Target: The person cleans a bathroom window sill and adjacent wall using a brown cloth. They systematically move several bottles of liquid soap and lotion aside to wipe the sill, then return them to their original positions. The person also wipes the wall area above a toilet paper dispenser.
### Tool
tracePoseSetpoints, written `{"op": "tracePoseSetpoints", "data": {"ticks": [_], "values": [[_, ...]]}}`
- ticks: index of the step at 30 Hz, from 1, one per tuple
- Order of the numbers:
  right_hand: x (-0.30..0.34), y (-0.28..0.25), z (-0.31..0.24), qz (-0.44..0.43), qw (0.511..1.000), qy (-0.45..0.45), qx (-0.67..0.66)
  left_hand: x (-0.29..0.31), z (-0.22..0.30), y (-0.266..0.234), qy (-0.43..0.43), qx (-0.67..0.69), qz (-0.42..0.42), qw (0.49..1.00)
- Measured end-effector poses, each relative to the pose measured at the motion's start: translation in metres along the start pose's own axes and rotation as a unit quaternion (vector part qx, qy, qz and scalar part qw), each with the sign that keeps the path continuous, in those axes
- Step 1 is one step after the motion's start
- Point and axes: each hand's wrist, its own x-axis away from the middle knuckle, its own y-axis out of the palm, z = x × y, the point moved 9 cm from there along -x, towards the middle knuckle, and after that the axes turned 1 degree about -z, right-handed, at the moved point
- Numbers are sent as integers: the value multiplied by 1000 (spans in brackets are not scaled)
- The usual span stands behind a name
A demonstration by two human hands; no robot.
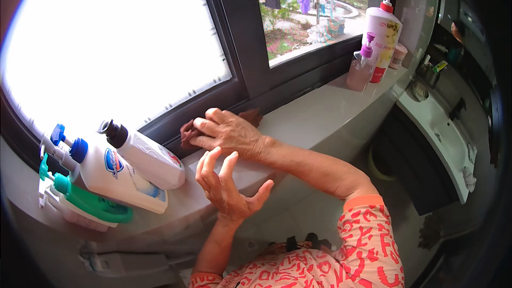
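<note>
My right hand (226, 130) presses a dark reddish-brown cloth (188, 129) flat against the lower window frame (298, 82), just above the grey sill (320, 117). The cloth shows at both sides of the hand, the rest is hidden under my palm. My left hand (226, 186) hovers in front of the sill below the right hand, fingers spread and curled, holding nothing.
Three cleaning bottles lie tipped over at the sill's left end: a white one with a black cap (144, 154), a white one with a blue pump (114, 178) and a green one (85, 205). Pump bottles (381, 34) and a small jar (398, 56) stand at the right end. A sink counter (442, 133) is further right.
</note>
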Motion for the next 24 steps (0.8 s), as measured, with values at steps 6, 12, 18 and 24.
{"op": "tracePoseSetpoints", "data": {"ticks": [6, 12, 18, 24], "values": [[32, -40, 34, 23, 999, 49, 6, 0, 0, 6, -25, -41, -29, 998], [64, -66, 73, -4, 992, 128, 20, -2, 2, 8, -29, -67, -41, 997], [108, -100, 132, 33, 955, 274, 105, -3, 4, 11, -23, -81, -42, 996], [91, -87, 108, -28, 936, 224, 269, -2, 4, 11, -20, -86, -46, 995]]}}
